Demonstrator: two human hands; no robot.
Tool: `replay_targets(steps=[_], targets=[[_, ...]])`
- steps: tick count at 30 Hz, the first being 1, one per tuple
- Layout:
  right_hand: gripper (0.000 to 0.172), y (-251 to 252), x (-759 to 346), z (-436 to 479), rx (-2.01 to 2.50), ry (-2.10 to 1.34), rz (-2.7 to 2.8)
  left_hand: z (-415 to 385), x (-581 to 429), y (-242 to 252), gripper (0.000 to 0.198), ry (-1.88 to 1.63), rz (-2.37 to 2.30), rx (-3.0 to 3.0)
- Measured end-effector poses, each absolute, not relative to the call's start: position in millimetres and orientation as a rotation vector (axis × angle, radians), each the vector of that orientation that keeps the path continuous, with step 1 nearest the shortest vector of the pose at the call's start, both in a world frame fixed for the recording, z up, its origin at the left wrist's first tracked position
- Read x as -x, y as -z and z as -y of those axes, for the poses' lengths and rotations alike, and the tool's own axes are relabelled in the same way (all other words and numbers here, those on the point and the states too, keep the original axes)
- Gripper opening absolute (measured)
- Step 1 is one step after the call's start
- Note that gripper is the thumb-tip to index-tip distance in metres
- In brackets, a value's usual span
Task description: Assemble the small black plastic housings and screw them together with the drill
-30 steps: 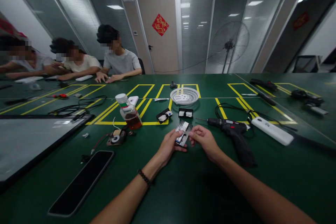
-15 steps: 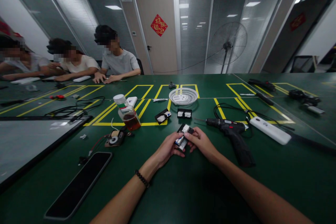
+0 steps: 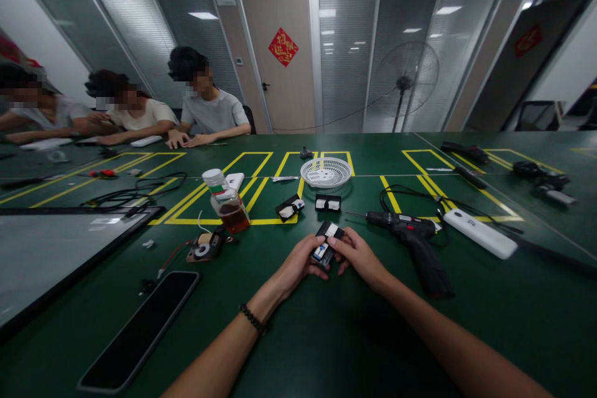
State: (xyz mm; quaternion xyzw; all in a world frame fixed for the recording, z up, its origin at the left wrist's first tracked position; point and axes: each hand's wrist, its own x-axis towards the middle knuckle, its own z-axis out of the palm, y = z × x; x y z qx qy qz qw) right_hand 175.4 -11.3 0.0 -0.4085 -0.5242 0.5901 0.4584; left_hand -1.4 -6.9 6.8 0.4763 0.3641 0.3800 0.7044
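Between both hands sits a small black rectangular case with white and blue patches on its upper face, just above the table. My left hand grips its left side, thumb on top and fingers beneath. On the right side, my right hand holds it too, its thumb pressing the upper face. Just beyond lie two similar black pieces with white patches, the left piece slanted and the right piece straight. Right of my hands rests a black power drill, its thin bit pointing left.
A white plastic basket stands farther back. To the left are a bottle of brown liquid, a small wired device, a black phone and a framed white board. A white oblong device lies right. Several people sit far left.
The black case has tilted slightly in my hands, so its lower part looks darker and less shiny. Both hands keep almost the same place and grip.
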Motion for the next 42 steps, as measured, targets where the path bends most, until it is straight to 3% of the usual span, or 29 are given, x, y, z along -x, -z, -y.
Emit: replay_targets(steps=[12,24,42], targets=[[0.027,-17.0,-171.9,16.6,0.924,-1.356,1.284,7.4,-1.3,-9.6,0.045,-0.861,-0.864,-1.146],[0.032,-13.1,-182.0,12.2,1.035,-1.285,1.315,3.9,6.7,-20.7,0.044,-0.755,-0.895,-1.289],[0.043,-20.9,-172.6,18.9,0.905,-1.515,1.168,6.0,0.4,-21.2,0.042,-0.98,-0.992,-1.148]])
